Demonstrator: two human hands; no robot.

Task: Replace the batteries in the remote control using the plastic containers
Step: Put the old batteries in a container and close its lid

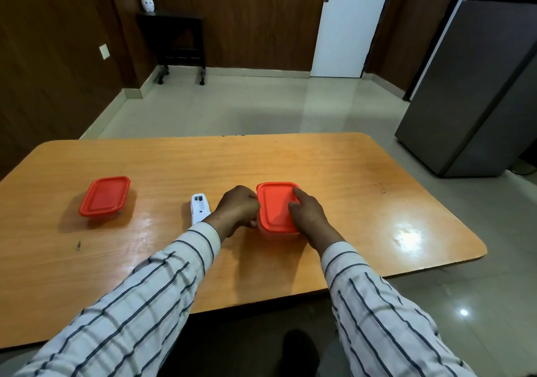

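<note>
A plastic container with an orange lid [274,206] stands near the middle of the wooden table [334,167]. My left hand [239,209] grips its left edge with curled fingers. My right hand [309,212] rests on the lid's right side, index finger stretched along the top. A white remote control [199,208] lies face down just left of my left hand, its battery bay uncovered at the far end; my left wrist hides its near end. A second container with an orange lid [105,196] stands shut at the table's left.
A grey refrigerator [479,85] stands right of the table. A white door [348,21] and a small dark side table [177,42] are at the far wall. Bright glare marks the table's right part.
</note>
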